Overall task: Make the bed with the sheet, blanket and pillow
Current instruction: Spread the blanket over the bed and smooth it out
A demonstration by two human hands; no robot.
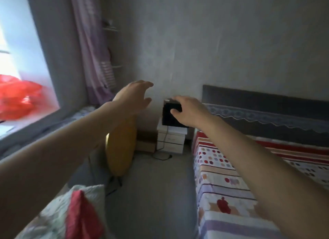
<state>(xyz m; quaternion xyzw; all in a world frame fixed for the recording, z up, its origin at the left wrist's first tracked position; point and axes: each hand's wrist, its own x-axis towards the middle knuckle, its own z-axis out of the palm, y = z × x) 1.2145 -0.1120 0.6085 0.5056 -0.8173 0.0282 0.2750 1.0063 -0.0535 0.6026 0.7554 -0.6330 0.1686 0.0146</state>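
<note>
Crumpled white-and-red blanket (58, 217) waits beside me; striped, spotted cotton sheet (222, 181) looks laid; left grip (132, 96), right grip (188, 110) splayed, empty.

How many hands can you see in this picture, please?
2. The left hand reaches forward, empty, above the yellow cushion; the right hand reaches forward, empty, in front of the black box beside the bed. None seems hidden.

Right of and below the right hand (188, 110): bed (249, 96), covered with a striped, dotted sheet (222, 185); lace-edged cloth (267, 114) along its head. Under both hands: grey floor (151, 194). Standing on it, below the left hand (132, 96), a yellow thing (121, 149); below the right, stacked boxes (170, 140) and a cable (162, 156).
</note>
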